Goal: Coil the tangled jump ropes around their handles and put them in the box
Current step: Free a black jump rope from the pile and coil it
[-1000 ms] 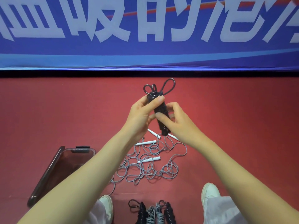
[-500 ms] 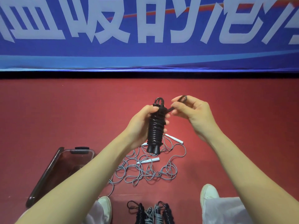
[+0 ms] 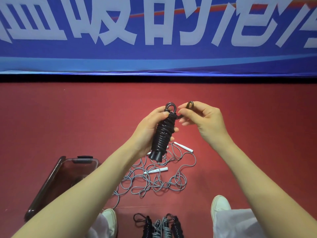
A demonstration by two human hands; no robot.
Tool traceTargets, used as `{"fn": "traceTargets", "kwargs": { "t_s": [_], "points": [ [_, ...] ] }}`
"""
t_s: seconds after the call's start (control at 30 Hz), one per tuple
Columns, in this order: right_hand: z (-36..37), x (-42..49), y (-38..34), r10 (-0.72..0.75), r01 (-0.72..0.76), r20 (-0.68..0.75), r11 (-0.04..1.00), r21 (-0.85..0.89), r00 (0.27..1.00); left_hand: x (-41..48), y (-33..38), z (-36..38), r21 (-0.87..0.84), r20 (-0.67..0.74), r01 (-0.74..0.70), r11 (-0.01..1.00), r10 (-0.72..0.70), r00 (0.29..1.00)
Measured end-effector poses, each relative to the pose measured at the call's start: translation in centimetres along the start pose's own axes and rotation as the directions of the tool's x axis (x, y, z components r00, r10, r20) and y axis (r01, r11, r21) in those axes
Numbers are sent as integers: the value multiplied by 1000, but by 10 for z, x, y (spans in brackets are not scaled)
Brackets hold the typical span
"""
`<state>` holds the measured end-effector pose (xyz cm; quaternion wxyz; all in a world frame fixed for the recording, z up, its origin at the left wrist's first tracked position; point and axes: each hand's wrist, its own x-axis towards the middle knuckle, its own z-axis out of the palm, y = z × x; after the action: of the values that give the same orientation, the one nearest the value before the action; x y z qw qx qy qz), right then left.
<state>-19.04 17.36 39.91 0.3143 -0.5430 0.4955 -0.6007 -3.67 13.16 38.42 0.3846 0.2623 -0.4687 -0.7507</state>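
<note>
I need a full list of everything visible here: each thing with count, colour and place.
Black jump rope coiled around its handles: one, black, held up at centre.
Tangled grey jump ropes with white handles: one heap, grey, floor below the coil; two white handles visible.
Coiled rope bundles: at least three, black and grey, bottom edge between the shoes.
Smoky transparent plastic box: one, dark, floor at left.
Banner: one, blue with white characters, top.
Floor: one, red.
Shoes: two, white, bottom.
Left hand: one, grips the black coil.
Right hand: one, pinches the rope's end loop.
</note>
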Motion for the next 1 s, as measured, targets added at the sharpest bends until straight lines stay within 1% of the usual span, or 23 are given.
{"fn": "traceTargets", "kwargs": {
  "t_s": [0.07,0.13,0.27,0.33,0.43,0.5,0.57,0.63,0.67,0.7,0.77,0.87,1.0],
  "points": [
    [-1,3,-2,6,-6,-26,1000,2,1000,-2,-3,3,19,25,0,1000,-1,1000],
    [-3,5,-2,-2,2,-83,1000,8,997,-2,-3,4,43,52,-4,999,1,999],
    [0,3,2,-52,42,-125,996,-80,991,-1,-2,4,71,62,-21,997,16,998],
    [3,3,6,-55,43,-105,992,-119,993,0,-2,4,76,43,-21,997,18,999],
    [4,2,9,-71,73,18,982,-173,997,1,-2,1,53,14,-19,998,19,1000],
    [7,0,9,-97,106,53,974,-199,994,2,-1,-2,26,-3,-11,1000,11,1000],
    [8,-2,9,-94,90,-13,978,-189,995,2,-1,-2,18,4,-9,1000,9,1000],
    [7,-1,7,-36,28,-86,995,-91,996,2,-3,-3,22,15,-9,1000,9,1000],
    [6,0,8,-15,8,-92,997,-76,996,2,-3,-3,20,14,-8,1000,8,1000],
    [5,1,8,-12,4,-79,995,-99,997,3,-4,-3,19,12,-7,1000,7,1000],
    [4,2,10,-39,31,-38,978,-204,998,4,-6,-5,35,4,-12,999,12,1000],
    [4,0,8,-73,79,30,919,-387,997,4,-9,-7,60,-15,-19,998,20,1000],
    [1,2,7,-16,44,54,819,-572,998,5,-16,-8,134,-28,-40,990,44,999]
  ]
}}
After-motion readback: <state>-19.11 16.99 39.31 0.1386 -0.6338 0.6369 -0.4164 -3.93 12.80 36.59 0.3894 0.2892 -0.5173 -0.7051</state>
